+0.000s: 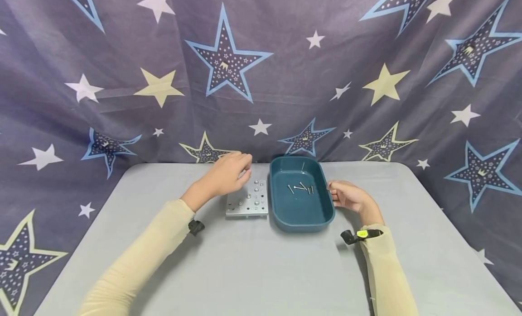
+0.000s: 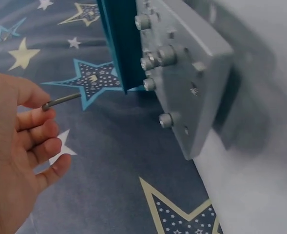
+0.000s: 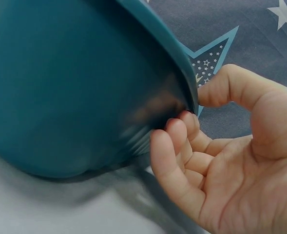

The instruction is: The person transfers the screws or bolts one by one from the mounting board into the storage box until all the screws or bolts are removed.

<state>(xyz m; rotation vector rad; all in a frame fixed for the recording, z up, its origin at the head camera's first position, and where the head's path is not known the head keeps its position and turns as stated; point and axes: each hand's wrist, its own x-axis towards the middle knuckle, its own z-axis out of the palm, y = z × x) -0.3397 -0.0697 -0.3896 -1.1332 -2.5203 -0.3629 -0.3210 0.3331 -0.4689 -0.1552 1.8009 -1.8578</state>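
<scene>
My left hand [image 1: 230,173] hovers over the far left part of a silver metal plate [image 1: 244,211]. Between thumb and forefinger it pinches a thin dark metal rod [image 2: 64,100] with a bent end, like a hex key. Several socket head screws [image 2: 166,120] stick up from the plate's face, among small holes. Beside the plate, on its right, stands a deep teal tray [image 1: 302,216]. With thumb and curled fingers, my right hand [image 1: 348,196] grips the tray's right rim. Inside the tray lie several loose screws [image 1: 300,187], in its far half.
The plate and tray stand near the back edge of a grey table [image 1: 261,270]. A star-patterned cloth [image 1: 285,80] hangs right behind it. Each wrist wears a black strap with a camera [image 1: 196,226].
</scene>
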